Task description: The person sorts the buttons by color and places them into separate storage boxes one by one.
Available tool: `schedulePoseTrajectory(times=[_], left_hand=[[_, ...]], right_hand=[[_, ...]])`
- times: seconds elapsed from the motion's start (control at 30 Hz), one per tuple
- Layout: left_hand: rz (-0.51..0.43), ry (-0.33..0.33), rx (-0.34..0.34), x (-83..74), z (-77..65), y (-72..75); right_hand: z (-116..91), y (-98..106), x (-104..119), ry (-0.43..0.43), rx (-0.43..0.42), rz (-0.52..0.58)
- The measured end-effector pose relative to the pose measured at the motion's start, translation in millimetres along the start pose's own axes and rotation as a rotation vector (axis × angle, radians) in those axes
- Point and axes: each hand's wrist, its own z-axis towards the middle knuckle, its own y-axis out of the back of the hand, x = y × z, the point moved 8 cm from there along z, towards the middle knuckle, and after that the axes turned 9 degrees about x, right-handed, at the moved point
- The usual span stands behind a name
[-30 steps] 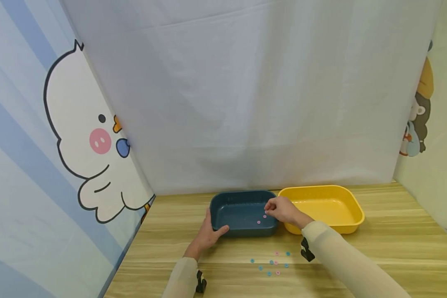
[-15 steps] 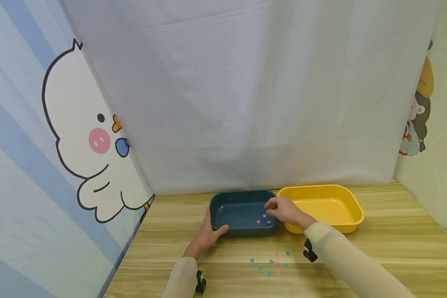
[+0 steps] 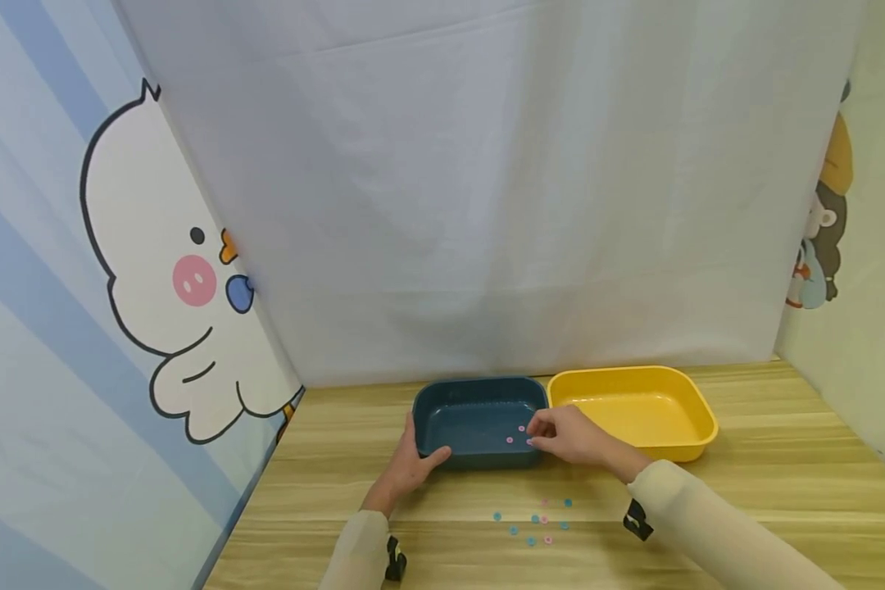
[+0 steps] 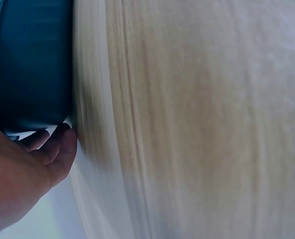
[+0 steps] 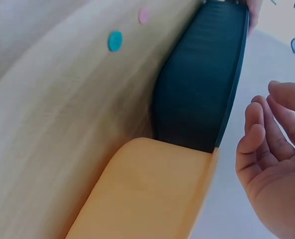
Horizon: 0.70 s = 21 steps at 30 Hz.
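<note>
In the head view my left hand (image 3: pixel 407 470) grips the left end of a dark blue tray (image 3: pixel 479 461), thumb along the front wall and fingers round the side. The left wrist view shows those fingers curled at the tray's end wall (image 4: pixel 35 64). My right hand (image 3: pixel 574 436) hovers over the tray's front right corner, fingers loosely bent. The right wrist view shows nothing between its thumb and fingers. On the tray floor lie small pink buttons, one (image 3: pixel 510 440) in front, another (image 3: pixel 521 428) behind it and a third (image 3: pixel 529 442) beside my right fingertips.
A yellow tray (image 3: pixel 708 426) stands against the blue tray's right side. Several blue buttons (image 3: pixel 497 516) and pink buttons (image 3: pixel 548 540) are scattered on the wooden table (image 3: pixel 310 492) in front. A pale curtain (image 3: pixel 487 205) hangs behind the trays.
My right hand has let go of a pink button, which dropped into the blue tray. It then moved slightly toward me, over the tray's front rim. My left hand keeps its hold.
</note>
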Motion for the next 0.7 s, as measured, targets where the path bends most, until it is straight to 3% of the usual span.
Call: schedulePoseTrajectory(times=[0.3,0.7], left_hand=[[0.002,-0.008,-0.004,0.9,1.0,0.2],[0.007,-0.012,0.001,-0.9,0.3,0.4]], right_hand=[[-20,-12,10,0.086,0.034,-0.026],[-35,-37,5,0.152,0.120,-0.105]])
